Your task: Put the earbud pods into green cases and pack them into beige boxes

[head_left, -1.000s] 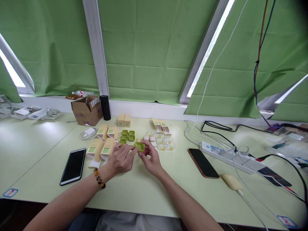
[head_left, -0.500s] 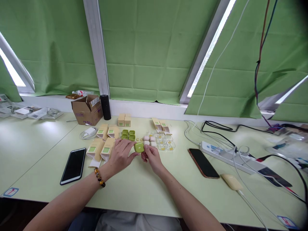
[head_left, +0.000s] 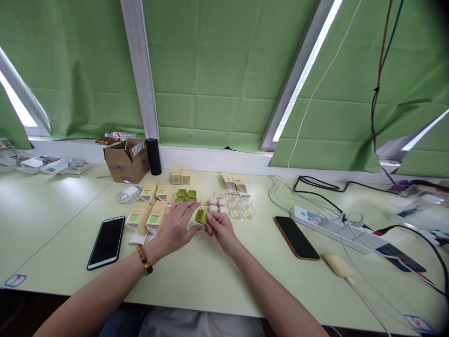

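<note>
Thumb and fingertips of the right hand [head_left: 221, 229] grip the right edge of a small olive-green, rounded-square container [head_left: 201, 216], held tilted just below the centre of the frame. The left hand [head_left: 178, 225], at its left, has thumb and fingers parted around the container's near side; whether they touch it cannot be told. A beaded amber-and-dark bracelet [head_left: 144, 259] circles the left wrist. Just beyond the hands, similar green containers [head_left: 191, 193] stand grouped near the centre, with pale pink and white blocks [head_left: 218, 205] to their right and clear plastic containers [head_left: 241, 207] farther right. Left of the left hand are open beige cardboard cartons [head_left: 139, 216]. Outward lie a white-framed, black-screened phone [head_left: 106, 243], lower left, and a dark-screened phone with a reddish edge [head_left: 296, 238], lower right.
</note>
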